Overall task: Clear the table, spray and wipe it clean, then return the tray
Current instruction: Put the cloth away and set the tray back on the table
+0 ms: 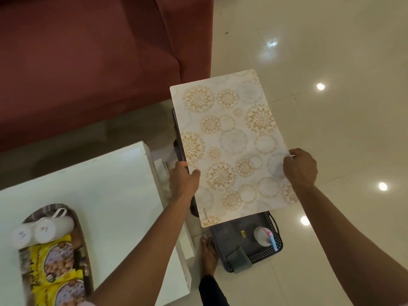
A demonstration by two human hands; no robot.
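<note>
- Left hand [184, 176] pinches the left long edge of the patterned placemat [231, 146], thumb on top; darker mats show beneath that edge.
- Right hand [300, 167] grips the mat's right edge.
- The mat is held at frame centre over bare tiled floor [331, 51], covering part of a dark basket [277, 246].
- White table [99, 191], lower left, bears the oval tray [76, 219] near its left end.
- Red sofa [88, 51] fills the upper left.

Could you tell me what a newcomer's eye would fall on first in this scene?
First, the patterned mat, held above the floor in mid-frame by the left hand and right hand at its two long edges. Next, the oval tray at lower left on the white table, carrying white cups and yellow snack packets. A dark basket sits on the floor under the mat's near end.
</note>
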